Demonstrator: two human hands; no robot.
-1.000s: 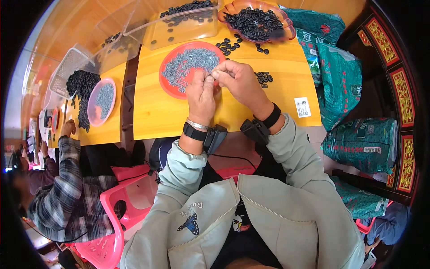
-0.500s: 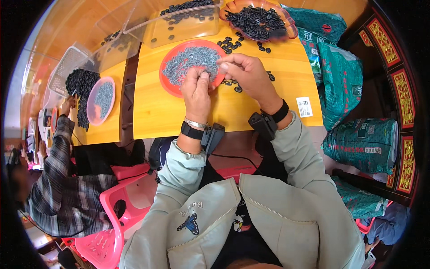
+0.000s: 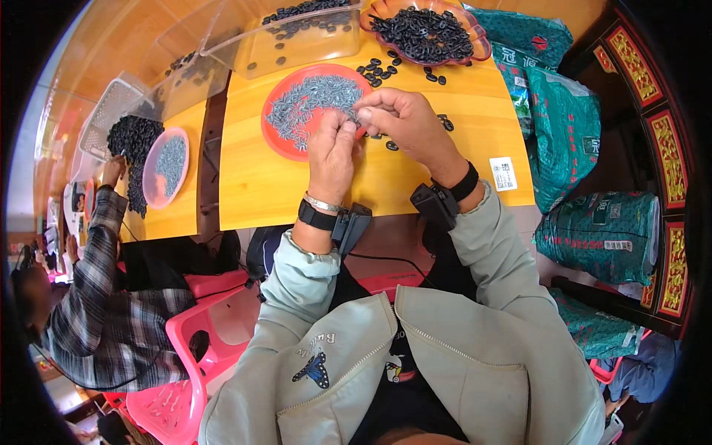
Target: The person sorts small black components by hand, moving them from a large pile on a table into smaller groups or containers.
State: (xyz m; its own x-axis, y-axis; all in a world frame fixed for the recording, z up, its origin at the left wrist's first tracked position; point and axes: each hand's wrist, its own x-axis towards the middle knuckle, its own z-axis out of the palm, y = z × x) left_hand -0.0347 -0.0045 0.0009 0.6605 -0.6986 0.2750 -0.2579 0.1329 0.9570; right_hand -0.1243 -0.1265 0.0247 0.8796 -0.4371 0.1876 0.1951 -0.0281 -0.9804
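My left hand (image 3: 331, 154) is closed in a pinch over the near right part of a red plate (image 3: 276, 139). What sits between its fingers is hidden. Thumb and forefinger of my right hand (image 3: 409, 124) are pressed together just beside the left fingertips; anything in them is too small to name. A heap of small grey, screw-like pieces (image 3: 315, 96) fills much of the plate. Around the hands lie black oval pieces (image 3: 391, 145), some partly covered by my right hand. More loose black ovals (image 3: 378, 72) lie beyond the plate.
Behind the plate stand a clear plastic bin (image 3: 297, 48) and a reddish scalloped tray (image 3: 483, 50) of black pieces. Green sacks (image 3: 567, 141) are stacked right of the table (image 3: 460, 189). At left, a co-worker's hand (image 3: 113, 170) reaches to a black heap (image 3: 137, 141) beside a pink bowl (image 3: 159, 194).
My hands stay together over the plate's right side; the right fingertips have come down slightly closer to the left ones. The view has shifted a little.
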